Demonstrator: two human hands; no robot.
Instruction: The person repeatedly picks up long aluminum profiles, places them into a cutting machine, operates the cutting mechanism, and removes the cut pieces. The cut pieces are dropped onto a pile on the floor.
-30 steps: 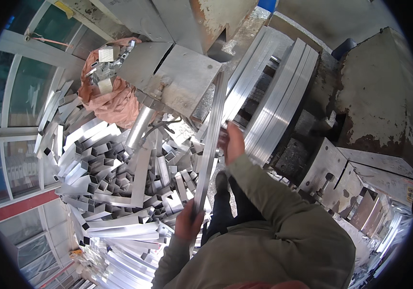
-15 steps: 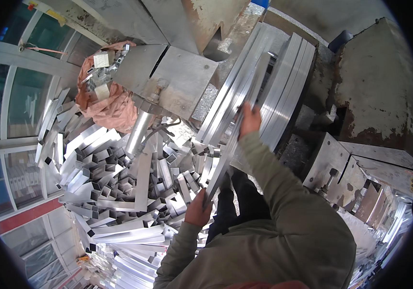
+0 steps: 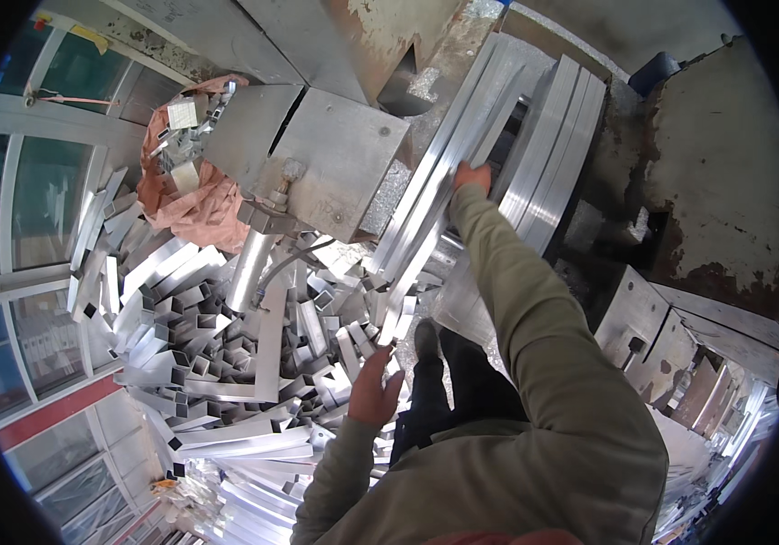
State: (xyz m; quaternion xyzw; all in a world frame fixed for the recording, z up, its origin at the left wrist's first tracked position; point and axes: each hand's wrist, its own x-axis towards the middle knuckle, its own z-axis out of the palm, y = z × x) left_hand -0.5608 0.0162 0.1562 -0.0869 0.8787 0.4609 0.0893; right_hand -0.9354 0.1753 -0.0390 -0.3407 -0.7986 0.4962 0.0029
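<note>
A long aluminium bar (image 3: 417,265) slants from the stack down toward me. My right hand (image 3: 472,177) is closed on its edge, about midway along. Sleeve and knuckles hide most of those fingers. Just below the bar's near end, my left hand (image 3: 374,389) is open, thumb apart from the fingers, with nothing visible in it. More long aluminium bars (image 3: 548,154) lie side by side on the right of the stack, with a dark gap between them and the held bar. Others (image 3: 435,159) lie along its left side.
Short cut pieces of square aluminium tube (image 3: 226,336) are heaped on the floor at left. Beyond them sits a pinkish sack (image 3: 199,213) of offcuts. A metal machine block (image 3: 335,159) with a cylinder (image 3: 251,263) juts out left of the stack; a worn machine housing (image 3: 716,173) stands right.
The bar has shifted left against the left-hand bars, widening the dark gap. My right hand has moved slightly farther away; my left hand has let go of the bar's near end.
</note>
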